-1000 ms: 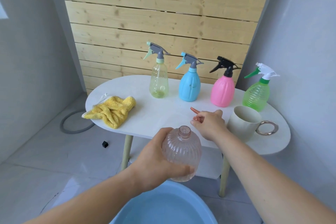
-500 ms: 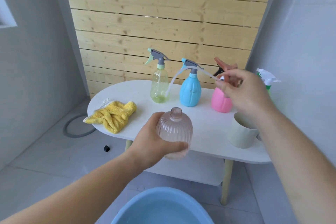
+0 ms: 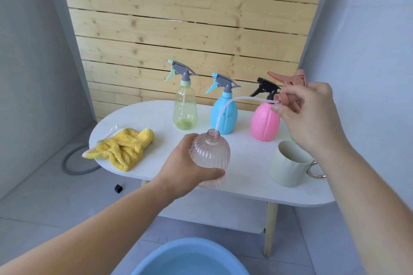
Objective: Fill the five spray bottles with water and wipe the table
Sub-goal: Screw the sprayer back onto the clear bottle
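Now: spray head's tube at the mouth of the open bottle.
The left hand has its fingers and thumb curled round a ribbed, clear pink plastic bottle, held upright before the near edge of the white oval bench. The right hand, raised higher, pinches a salmon-pink trigger spray head in bent fingers; its thin clear dip tube curves down to the bottle's open neck. Along the back of the bench stand a pale green see-through spray bottle, a blue one and a pink one. A crumpled yellow cloth lies at the left end, a cream mug at the right. A blue basin sits below.
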### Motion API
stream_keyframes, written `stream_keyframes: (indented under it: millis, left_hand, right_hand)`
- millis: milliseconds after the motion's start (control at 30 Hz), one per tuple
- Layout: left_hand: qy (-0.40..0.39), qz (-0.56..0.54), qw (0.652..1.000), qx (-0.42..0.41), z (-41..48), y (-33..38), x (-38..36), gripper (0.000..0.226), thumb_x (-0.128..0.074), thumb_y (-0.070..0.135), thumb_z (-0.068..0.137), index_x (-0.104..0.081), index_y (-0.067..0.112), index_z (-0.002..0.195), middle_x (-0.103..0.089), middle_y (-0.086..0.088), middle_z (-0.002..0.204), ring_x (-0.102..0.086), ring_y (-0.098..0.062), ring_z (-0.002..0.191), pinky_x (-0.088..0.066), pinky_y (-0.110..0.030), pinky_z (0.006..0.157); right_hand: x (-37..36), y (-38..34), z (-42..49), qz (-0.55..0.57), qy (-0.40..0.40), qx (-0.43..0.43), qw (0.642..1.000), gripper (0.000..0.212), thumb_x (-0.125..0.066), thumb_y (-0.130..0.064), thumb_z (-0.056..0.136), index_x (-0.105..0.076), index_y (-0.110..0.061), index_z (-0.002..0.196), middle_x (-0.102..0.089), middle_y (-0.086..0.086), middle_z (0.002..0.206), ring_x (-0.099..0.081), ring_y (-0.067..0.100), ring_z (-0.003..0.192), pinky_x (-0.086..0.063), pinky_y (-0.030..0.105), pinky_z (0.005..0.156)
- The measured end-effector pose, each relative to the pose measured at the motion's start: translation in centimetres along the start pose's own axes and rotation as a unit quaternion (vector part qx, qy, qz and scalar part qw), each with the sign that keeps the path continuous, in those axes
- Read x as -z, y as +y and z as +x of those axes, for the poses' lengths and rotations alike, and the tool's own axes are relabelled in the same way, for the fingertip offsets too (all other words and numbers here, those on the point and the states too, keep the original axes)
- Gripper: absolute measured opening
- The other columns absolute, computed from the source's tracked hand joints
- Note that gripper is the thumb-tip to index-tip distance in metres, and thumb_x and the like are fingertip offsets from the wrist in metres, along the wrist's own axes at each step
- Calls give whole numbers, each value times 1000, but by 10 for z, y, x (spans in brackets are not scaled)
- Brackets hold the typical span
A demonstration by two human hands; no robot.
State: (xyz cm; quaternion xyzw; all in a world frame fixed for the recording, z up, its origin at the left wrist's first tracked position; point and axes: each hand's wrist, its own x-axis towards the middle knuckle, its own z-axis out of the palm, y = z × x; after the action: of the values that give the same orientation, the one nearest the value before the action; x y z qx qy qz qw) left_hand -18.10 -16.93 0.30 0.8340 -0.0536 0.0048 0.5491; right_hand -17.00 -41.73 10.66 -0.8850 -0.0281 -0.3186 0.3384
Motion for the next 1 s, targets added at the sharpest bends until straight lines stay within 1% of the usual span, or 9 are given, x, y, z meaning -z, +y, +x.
stream_keyframes:
  millis: [67,133,300,433,500,567,733,900,1000]
  left_hand:
    - [0,-1,1000,1,5,-1,-2,89,-96,37,59,-48,37,133,-58,18,123,-56,-5,112,-44,-17,75]
    - [0,-4,1000,2,11,-2,-5,88,-96,37,60,-48,37,134,-58,18,123,-56,-3,112,-44,-16,75]
    - [-5,-30,1000,5,28,1,-11,82,-96,33,61,-51,35,129,-59,16,120,-56,1,106,-46,-18,70]
    - [-1,-45,999,8,42,-4,-17,82,-96,32,60,-52,34,129,-60,15,119,-58,-3,108,-46,-19,70]
    - [0,-48,999,6,45,-6,-17,82,-95,32,60,-52,34,129,-60,15,119,-58,-4,109,-47,-21,72]
    - [-3,-56,998,6,48,-7,-18,80,-95,30,62,-51,33,129,-60,15,119,-58,-3,107,-48,-22,72]
    - [-6,-76,997,9,54,-12,-18,78,-94,27,64,-51,32,128,-60,14,117,-58,0,104,-48,-20,68]
    - [-10,-84,996,11,56,-16,-18,77,-93,26,65,-49,32,128,-58,15,115,-57,3,101,-49,-17,63]
    - [-16,-91,996,8,56,-17,-18,76,-93,22,67,-49,32,128,-58,15,114,-57,3,99,-48,-10,53]
  right_hand:
    - [-3,-5,-3,-2,10,7,1000,27,-77,-16,83,-68,-27,105,-38,0,123,-64,21,85,-51,38,96]
    - [-7,-11,-4,2,9,29,1000,28,-78,-12,81,-68,-25,104,-37,-2,124,-65,21,86,-51,37,95]
    - [-18,-20,-4,3,-25,102,995,34,-78,-7,79,-68,-23,107,-50,-1,108,-59,6,89,-49,29,91]
    - [-34,-22,2,-14,-81,146,986,38,-77,-5,79,-69,-22,112,-45,-8,110,-56,-9,89,-43,13,86]
    - [-42,-24,3,-36,-121,166,978,35,-75,-5,81,-69,-21,111,-41,-11,112,-50,-20,87,-42,14,79]
    - [-52,-25,7,-54,-161,183,968,35,-74,-7,83,-68,-22,113,-40,-12,116,-50,-14,90,-43,18,79]
    - [-77,-28,22,-22,-248,197,948,25,-64,-13,92,-67,-22,115,-46,-9,120,-59,1,96,-44,17,83]
    - [-93,-32,27,6,-294,164,941,24,-60,-6,93,-64,-24,109,-48,-15,106,-56,-2,93,-42,11,80]
    - [-95,-33,21,25,-308,143,940,32,-57,-1,92,-52,-29,106,-55,-9,99,-57,-2,94,-46,13,78]
